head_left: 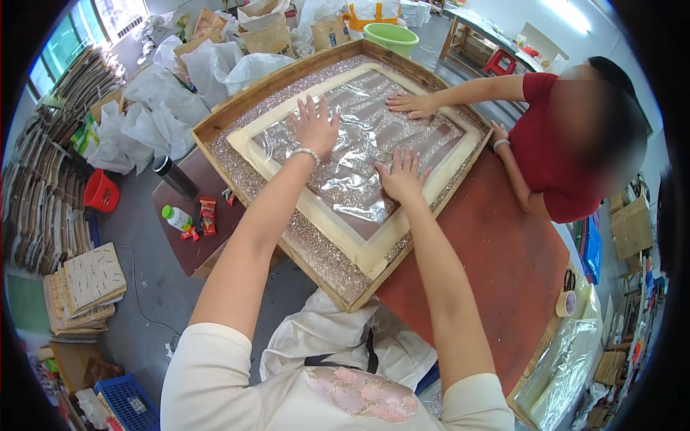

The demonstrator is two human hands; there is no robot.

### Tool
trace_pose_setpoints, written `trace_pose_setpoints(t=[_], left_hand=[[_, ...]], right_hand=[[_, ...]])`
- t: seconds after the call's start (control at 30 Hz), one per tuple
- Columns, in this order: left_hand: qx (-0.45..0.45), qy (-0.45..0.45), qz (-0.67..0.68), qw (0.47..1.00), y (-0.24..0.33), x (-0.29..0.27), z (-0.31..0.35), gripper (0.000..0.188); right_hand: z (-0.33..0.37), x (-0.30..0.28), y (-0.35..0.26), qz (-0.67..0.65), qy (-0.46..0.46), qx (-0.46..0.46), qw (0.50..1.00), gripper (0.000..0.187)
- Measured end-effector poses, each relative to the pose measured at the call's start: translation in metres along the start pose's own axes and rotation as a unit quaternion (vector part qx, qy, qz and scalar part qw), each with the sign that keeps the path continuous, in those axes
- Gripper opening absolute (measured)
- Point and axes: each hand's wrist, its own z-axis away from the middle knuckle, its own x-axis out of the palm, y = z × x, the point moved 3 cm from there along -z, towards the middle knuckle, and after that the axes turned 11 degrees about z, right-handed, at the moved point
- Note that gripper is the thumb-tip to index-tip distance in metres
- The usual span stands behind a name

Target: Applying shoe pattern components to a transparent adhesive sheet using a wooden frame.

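Note:
My left hand (316, 131), a beaded bracelet on its wrist, lies flat with fingers spread on a shiny clear plastic sheet (352, 172). Nearer me and to the right, my right hand (404, 179) also rests on the sheet, fingers apart. Under the sheet, brown patches and pale speckles show through. A cream-coloured border (368, 260) surrounds it. This panel lies in a shallow wooden tray (361, 49) strewn with glittery, pinkish-grey bits (327, 262). From the right, another person's hand (411, 105) presses on the sheet's far part.
The tray sits on a reddish-brown table (496, 273). To the left, a smaller table holds a dark flask (175, 177), a white bottle with a green cap (176, 218) and red packets (208, 216). A person in red (546, 129) stands at right. Tape roll (566, 304) lies lower right.

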Motion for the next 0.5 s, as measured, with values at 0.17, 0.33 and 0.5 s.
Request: trace_pose_setpoints(t=[0.17, 0.33, 0.5], left_hand=[[-0.027, -0.077, -0.021, 0.996, -0.01, 0.007, 0.062, 0.058], [-0.026, -0.119, -0.037, 0.992, -0.007, 0.021, 0.078, 0.055], [-0.017, -0.132, -0.044, 0.99, -0.001, 0.008, 0.062, 0.058]], right_hand=[[0.056, 0.012, -0.055, 0.034, 0.144, -0.063, 0.987, 0.063], [0.062, 0.027, -0.054, -0.002, 0.083, -0.103, 0.991, 0.066], [0.062, 0.024, -0.057, 0.031, 0.102, -0.097, 0.99, 0.066]])
